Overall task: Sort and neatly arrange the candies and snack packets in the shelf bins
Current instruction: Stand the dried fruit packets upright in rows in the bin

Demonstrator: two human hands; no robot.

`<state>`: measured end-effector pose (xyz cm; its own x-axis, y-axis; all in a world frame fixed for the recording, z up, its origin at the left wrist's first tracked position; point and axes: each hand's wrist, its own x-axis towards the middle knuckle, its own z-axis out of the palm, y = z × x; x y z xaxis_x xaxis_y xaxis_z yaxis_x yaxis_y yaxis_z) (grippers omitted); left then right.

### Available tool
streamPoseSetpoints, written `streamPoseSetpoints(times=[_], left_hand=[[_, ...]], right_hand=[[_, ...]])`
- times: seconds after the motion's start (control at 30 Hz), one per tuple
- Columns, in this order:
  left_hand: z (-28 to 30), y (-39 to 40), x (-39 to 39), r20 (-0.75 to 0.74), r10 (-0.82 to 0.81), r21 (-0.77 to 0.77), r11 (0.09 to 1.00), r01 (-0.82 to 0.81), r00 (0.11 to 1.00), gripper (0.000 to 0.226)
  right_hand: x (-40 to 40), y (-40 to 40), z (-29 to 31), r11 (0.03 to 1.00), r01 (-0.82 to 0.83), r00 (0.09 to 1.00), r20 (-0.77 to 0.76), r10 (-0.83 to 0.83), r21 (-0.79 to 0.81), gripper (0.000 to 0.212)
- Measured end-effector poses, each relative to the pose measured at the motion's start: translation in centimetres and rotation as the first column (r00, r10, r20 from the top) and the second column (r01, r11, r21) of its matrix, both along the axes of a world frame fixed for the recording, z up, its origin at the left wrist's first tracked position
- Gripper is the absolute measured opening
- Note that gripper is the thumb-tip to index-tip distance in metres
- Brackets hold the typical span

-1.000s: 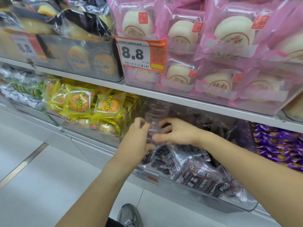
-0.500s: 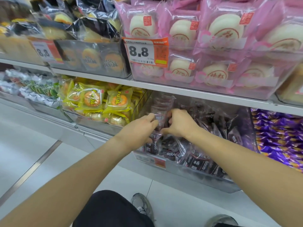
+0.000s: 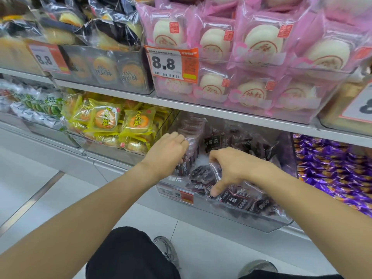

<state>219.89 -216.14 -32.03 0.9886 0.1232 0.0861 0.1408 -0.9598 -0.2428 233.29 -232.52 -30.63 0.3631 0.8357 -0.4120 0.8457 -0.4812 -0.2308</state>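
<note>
A clear bin [image 3: 237, 219] on the lower shelf holds several dark purple snack packets [image 3: 239, 200]. At the bin's left wall a row of these packets [image 3: 192, 127] stands upright. My left hand [image 3: 166, 153] presses against that row, fingers curled over the packets' near edge. My right hand [image 3: 231, 168] is over the middle of the bin, fingers bent down onto a loose dark packet [image 3: 202, 173], thumb pointing down toward the front. Whether the right hand grips the packet is unclear.
Left of this bin sits a bin of yellow cake packets [image 3: 120, 125]; right of it, purple candies [image 3: 332, 170]. The upper shelf carries pink bun packets [image 3: 251, 51] and black-wrapped cakes [image 3: 104, 63], with an 8.8 price tag [image 3: 170, 63]. My shoes and tiled floor lie below.
My hands were together on the upright row; now they have parted, the right one dropping down and right onto loose packets. The view has shifted closer and lower.
</note>
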Motion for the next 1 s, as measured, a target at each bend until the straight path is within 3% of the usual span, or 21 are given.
streamPoseSetpoints(times=[0.13,0.23,0.33,0.43,0.53,0.6,0.67,0.77,0.93,1.0], left_hand=[[-1.1,0.2,-0.5,0.022,0.032,-0.037,0.999,-0.032,0.999,0.027],[-0.8,0.1,-0.5,0.002,0.074,-0.085,0.994,-0.073,0.997,0.035],[0.0,-0.6,-0.7,0.088,0.095,-0.274,0.959,-0.067,0.992,0.053],[1.2,-1.9,-2.2,0.236,0.207,-0.63,0.777,-0.013,0.949,0.058],[1.5,-3.7,-4.2,0.215,0.287,-0.868,0.494,0.048,0.934,0.067],[1.3,-5.0,-4.9,0.218,0.332,-0.943,0.316,0.109,0.918,0.067],[0.8,-5.8,-4.9,0.252,0.44,-0.965,0.179,0.191,0.862,0.053],[0.4,-6.4,-5.1,0.254,0.586,-0.953,0.013,0.304,0.769,0.036],[-0.4,-6.5,-6.0,0.208,0.629,-0.954,-0.041,0.299,0.749,0.034],[-0.7,-6.1,-6.6,0.136,0.63,-0.94,-0.162,0.301,0.764,0.045]], right_hand=[[1.3,-1.6,1.2,0.998,-0.041,0.998,-0.055,0.044,0.045,0.089],[2.0,-2.2,1.9,0.989,-0.034,0.995,-0.087,0.047,0.145,0.062],[1.9,-2.5,2.2,0.949,0.019,0.992,-0.125,0.021,0.314,0.046],[1.2,-2.9,3.2,0.843,0.116,0.977,-0.215,0.0,0.525,0.045],[0.1,-3.2,3.7,0.688,0.282,0.93,-0.368,-0.024,0.668,0.049],[-1.4,-3.0,3.6,0.558,0.443,0.866,-0.497,-0.063,0.701,0.052],[-3.0,-2.7,3.6,0.476,0.618,0.731,-0.681,-0.053,0.626,0.051],[-4.2,-2.8,3.3,0.526,0.722,0.524,-0.851,0.009,0.45,0.039],[-4.1,-2.5,2.0,0.534,0.713,0.54,-0.842,-0.005,0.454,0.032],[-3.9,-2.4,1.7,0.548,0.699,0.536,-0.844,0.023,0.459,0.03]])
